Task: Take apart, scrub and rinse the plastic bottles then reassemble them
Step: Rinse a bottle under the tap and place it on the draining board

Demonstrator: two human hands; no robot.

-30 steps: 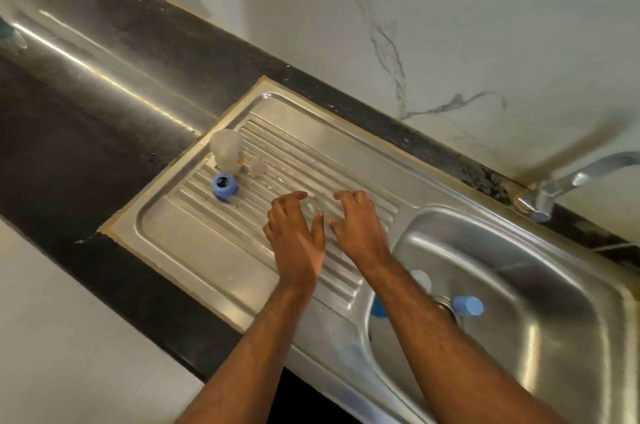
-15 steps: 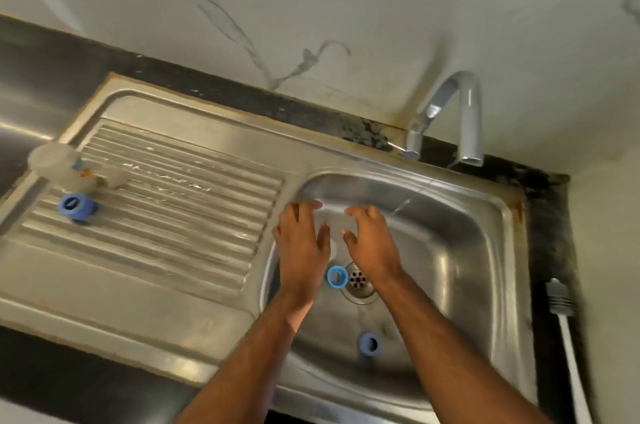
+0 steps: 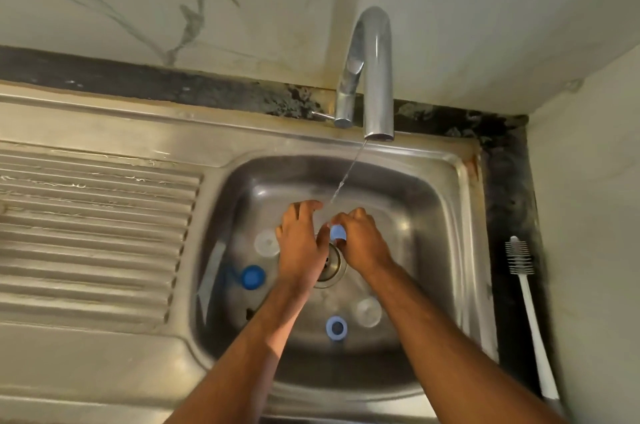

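Note:
Both my hands are down in the steel sink basin (image 3: 450, 215) over the drain (image 3: 334, 266). My right hand (image 3: 360, 240) pinches a small blue bottle ring (image 3: 338, 232) between thumb and fingers. My left hand (image 3: 299, 243) hovers beside it with fingers apart and nothing visible in it. Loose in the basin lie a blue cap (image 3: 252, 277), another blue ring (image 3: 336, 327), and two clear plastic pieces, one at the left (image 3: 266, 242) and one near the front (image 3: 369, 312). A thin stream of water (image 3: 346, 177) falls from the tap (image 3: 375, 77) just beyond my fingers.
A white bottle brush (image 3: 523, 271) lies on the dark counter strip to the right of the sink. The ribbed steel drainboard (image 3: 97, 226) spreads to the left. A pale marbled wall stands behind the tap and on the right.
My view swung right from the drainboard to the basin. Both hands went from the drainboard down into the sink, and my right hand picked up a blue ring. Water now runs from the tap.

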